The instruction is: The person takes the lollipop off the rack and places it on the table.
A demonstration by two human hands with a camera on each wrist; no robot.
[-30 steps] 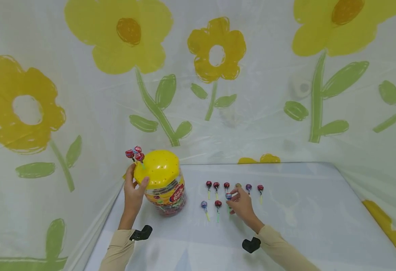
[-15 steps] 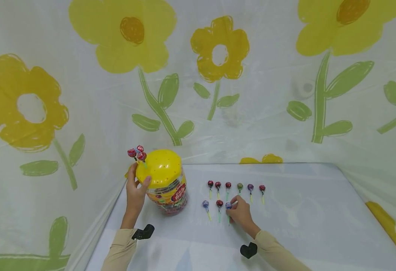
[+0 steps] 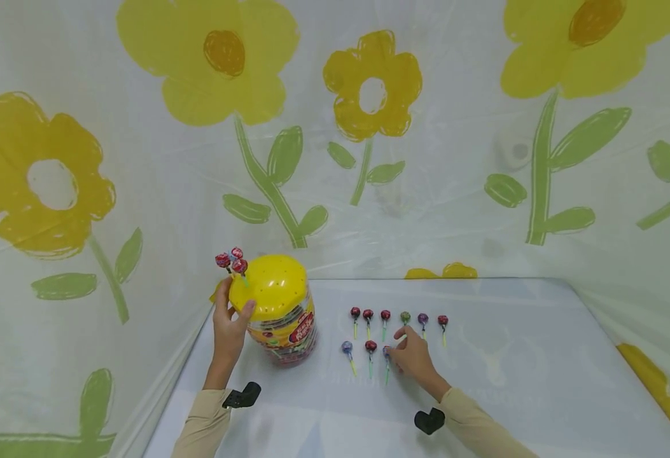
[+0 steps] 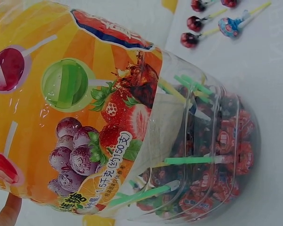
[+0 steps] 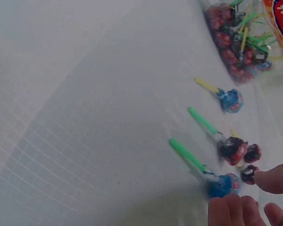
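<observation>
My left hand (image 3: 230,331) grips the yellow lid (image 3: 277,280) of a clear candy jar (image 3: 302,327), thumb on the near side. Lollipops fill the jar's lower part (image 4: 217,155). Three red-wrapped lollipops (image 3: 240,266) stand upright at the lid's left edge. My right hand (image 3: 415,359) is beside a blue-wrapped lollipop (image 3: 387,351) with a green stick, lying on the table. In the right wrist view, thumb (image 5: 276,179) and fingers are spread apart near that lollipop's head (image 5: 222,185); whether a fingertip touches it I cannot tell.
Beyond the right hand, several lollipops (image 3: 385,315) lie in a back row. A red-wrapped lollipop (image 3: 371,346) and another blue-wrapped lollipop (image 3: 347,347) share the front row. A flower-patterned curtain (image 3: 455,222) rises behind the white table (image 3: 541,381).
My right hand has brought the blue-wrapped lollipop down and nearer into the front row, and its fingers have loosened from it. My left hand keeps its grip on the lid.
</observation>
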